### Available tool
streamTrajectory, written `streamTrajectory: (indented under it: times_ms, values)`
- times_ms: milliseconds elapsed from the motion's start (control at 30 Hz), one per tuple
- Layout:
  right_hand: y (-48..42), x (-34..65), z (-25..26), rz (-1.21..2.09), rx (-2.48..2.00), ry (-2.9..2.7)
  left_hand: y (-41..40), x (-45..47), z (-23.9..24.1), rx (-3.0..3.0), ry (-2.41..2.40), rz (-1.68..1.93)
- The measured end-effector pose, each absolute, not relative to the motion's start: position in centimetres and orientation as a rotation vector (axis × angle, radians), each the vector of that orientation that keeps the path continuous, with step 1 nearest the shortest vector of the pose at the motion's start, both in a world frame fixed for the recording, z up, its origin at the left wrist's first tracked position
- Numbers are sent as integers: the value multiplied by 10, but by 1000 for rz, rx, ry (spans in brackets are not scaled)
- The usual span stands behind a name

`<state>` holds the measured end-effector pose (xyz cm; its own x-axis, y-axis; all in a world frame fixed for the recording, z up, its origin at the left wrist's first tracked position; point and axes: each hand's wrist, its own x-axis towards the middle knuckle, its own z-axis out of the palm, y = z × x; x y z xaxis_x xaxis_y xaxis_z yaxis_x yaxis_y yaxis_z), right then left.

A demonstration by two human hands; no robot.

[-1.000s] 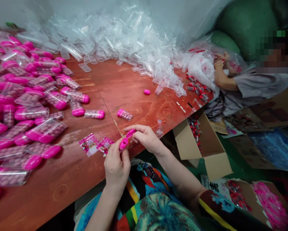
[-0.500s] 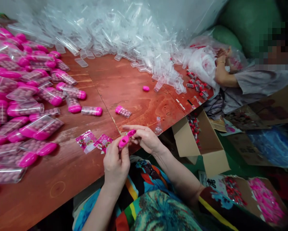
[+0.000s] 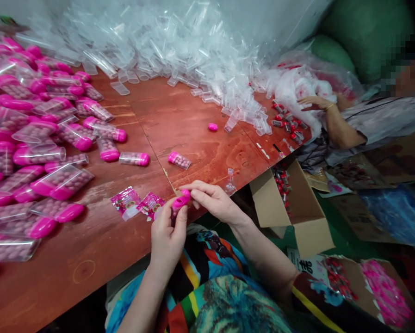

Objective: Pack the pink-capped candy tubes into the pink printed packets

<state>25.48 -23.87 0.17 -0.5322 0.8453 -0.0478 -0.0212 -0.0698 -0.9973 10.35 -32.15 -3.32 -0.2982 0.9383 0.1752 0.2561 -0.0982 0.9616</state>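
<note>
My left hand (image 3: pixel 167 236) is closed around a small candy bottle with a pink flip cap (image 3: pixel 180 202), held upright over the table's front edge. Its lid is raised and the round opening shows; the lower part is hidden in my fingers. At the lid, my right hand (image 3: pixel 212 200) has its thumb and fingers pinched together. Two pink printed sachets (image 3: pixel 126 201) lie left of my hands. Just beyond them is a clear candy bottle (image 3: pixel 179 160) filled with pink balls, its pink cap pointing left.
Many pink-capped candy bottles (image 3: pixel 68 180) cover the table's left side. A heap of clear plastic tubes (image 3: pixel 179 46) lines the back. A loose pink cap (image 3: pixel 213 126) lies mid-table. At right are an open carton (image 3: pixel 307 222) and a co-worker's arm (image 3: pixel 342 125) beside plastic bags.
The raised lid has tilted further upright over the cap, with my right fingers moving along. The co-worker's hand has come away from the bag, fingers stretched. The view has shifted slightly.
</note>
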Motion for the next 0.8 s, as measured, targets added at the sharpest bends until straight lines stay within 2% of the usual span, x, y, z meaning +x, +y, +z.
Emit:
streamTrajectory:
  times_ms: [100, 433, 600, 800]
  values:
    - [-236, 258, 7, 1489, -873, -1726, -321, 103, -30, 1253, 1474, 1385]
    - [-242, 260, 6, 1210, -800, -2002, -322, 104, -32, 915, 1279, 1292]
    - [-247, 262, 12, 1038, -738, -2362, -321, 103, -34, 701, 1101, 1237]
    - [-256, 253, 5, 565, -957, -2635, -317, 107, -36, 696, 1122, 1320]
